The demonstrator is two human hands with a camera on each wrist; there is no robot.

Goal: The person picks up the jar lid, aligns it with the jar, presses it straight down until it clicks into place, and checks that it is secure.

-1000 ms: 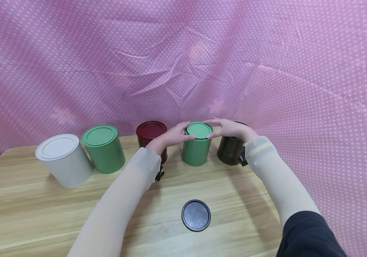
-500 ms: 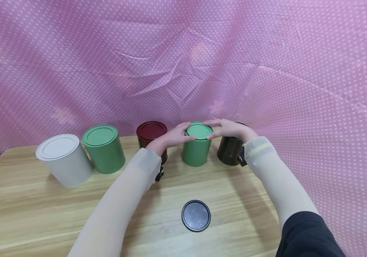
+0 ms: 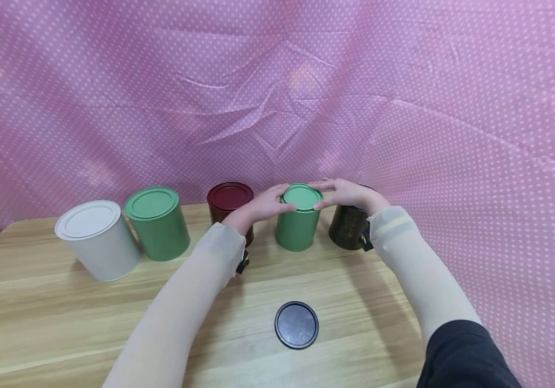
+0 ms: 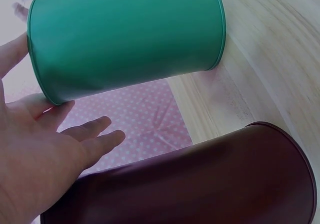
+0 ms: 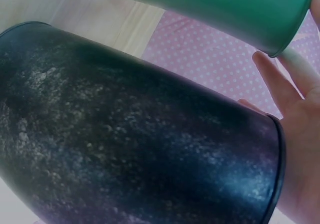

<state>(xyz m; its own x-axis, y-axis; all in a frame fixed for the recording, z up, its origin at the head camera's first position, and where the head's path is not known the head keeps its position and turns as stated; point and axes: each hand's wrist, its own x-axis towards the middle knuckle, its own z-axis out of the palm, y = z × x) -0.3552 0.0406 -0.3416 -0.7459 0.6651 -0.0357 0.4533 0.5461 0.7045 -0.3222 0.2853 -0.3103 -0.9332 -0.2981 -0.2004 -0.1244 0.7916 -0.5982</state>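
Observation:
Both hands are at the top of the green can (image 3: pixel 297 233), which stands upright at the back of the table. My left hand (image 3: pixel 261 206) holds the left edge of its green lid (image 3: pixel 301 197) with thumb and index finger; the other fingers extend loosely past the rim in the left wrist view. Opposite it, my right hand (image 3: pixel 347 195) holds the lid's right edge between thumb and fingers. The lid sits on the can. A dark red can (image 4: pixel 200 184) stands just left of the left hand, and a black can (image 5: pixel 130 119) lies under the right wrist, partly hidden.
A black round lid (image 3: pixel 296 325) lies flat on the wooden table (image 3: pixel 238 334) in front. Farther left stand a second green can (image 3: pixel 160 234) and a white can (image 3: pixel 104 250), both lidded. Pink dotted cloth (image 3: pixel 277 108) hangs behind and on the right.

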